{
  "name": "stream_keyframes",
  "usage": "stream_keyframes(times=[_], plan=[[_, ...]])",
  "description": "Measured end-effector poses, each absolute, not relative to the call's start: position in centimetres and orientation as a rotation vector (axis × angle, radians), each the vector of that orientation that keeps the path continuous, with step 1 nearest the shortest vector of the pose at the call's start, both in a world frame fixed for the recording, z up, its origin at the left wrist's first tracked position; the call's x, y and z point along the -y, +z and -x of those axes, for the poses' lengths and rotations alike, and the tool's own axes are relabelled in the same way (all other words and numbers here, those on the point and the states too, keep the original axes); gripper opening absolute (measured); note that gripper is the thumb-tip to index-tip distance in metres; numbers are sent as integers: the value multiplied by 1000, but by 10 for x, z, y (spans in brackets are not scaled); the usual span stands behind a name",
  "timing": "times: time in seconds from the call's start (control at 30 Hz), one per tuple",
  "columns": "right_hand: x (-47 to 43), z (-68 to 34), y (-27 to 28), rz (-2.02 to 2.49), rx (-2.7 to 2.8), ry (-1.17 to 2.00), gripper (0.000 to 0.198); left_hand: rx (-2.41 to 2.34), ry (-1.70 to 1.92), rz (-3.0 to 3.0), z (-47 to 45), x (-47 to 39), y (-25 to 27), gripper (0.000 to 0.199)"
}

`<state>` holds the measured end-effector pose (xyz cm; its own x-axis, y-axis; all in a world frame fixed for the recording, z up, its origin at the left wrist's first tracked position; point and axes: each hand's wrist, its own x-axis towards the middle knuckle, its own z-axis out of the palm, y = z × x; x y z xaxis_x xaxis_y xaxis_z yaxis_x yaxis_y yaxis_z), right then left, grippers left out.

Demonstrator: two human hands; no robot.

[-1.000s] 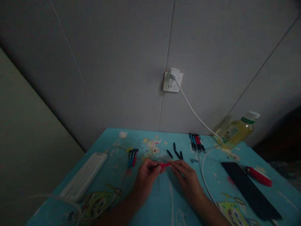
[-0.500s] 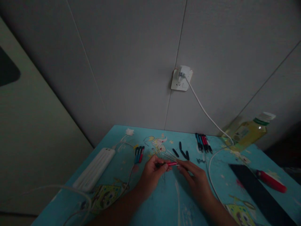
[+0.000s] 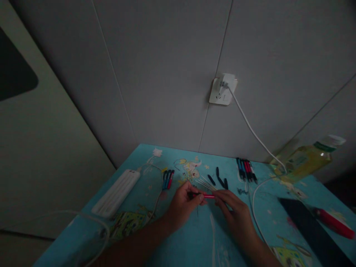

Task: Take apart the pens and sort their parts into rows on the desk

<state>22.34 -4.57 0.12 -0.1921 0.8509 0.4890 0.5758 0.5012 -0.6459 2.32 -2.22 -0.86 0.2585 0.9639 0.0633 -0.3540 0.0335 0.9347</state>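
Note:
A red pen barrel with a black part (image 3: 209,196) lies level between my two hands above the table. My left hand (image 3: 182,203) is closed round its dark left end, thumb along the near side. The fingertips of my right hand (image 3: 235,212) pinch its right end. Just beyond my right fingers, several thin pale sticks like pen refills (image 3: 206,183) lie fanned out. Behind them are black pen pieces (image 3: 218,172). Short blue and red pen barrels (image 3: 168,179) sit in a row beyond my left hand. Small grey bits (image 3: 241,191) lie right of the refills.
Several pens (image 3: 246,170) lie side by side at the back right, near a tilted bottle of yellow liquid (image 3: 308,161). A white power strip (image 3: 116,193) is at left. A white cable (image 3: 253,200), a black strip (image 3: 311,226) and a red-handled tool (image 3: 333,223) lie at right.
The camera view has turned slightly left, so most things appear further right. Both hands still hold the red pen barrel, and my right fingertips now sit close against its end.

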Motion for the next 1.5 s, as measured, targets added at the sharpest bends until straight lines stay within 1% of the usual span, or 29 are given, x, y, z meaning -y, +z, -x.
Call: stream_keyframes(times=[0.13,0.23,0.4,0.53,0.73,0.97,1.17,1.33,1.5], plan=[[48,-220,5,1202,1873,481,19,-753,1062,-1180,-11,17,-11,21],[52,-217,6,1252,1854,515,17,-840,951,-1469,2,19,-12,15],[58,-213,3,1340,1867,567,21,-861,748,-2290,22,29,-8,25],[61,-210,2,1280,1995,545,16,-955,621,-2464,23,35,-7,26],[63,-212,0,1202,2091,427,22,-1018,583,-2478,17,38,-13,25],[62,-209,4,1120,2176,380,30,-1029,588,-2468,18,38,-13,26],[59,-215,2,1116,2267,324,39,-993,677,-2374,20,39,-9,22],[38,-229,-14,1386,2185,101,29,-1103,924,-2169,20,40,-8,18],[22,-236,-21,1575,2179,0,23,-1117,1028,-1745,17,37,-2,23]])
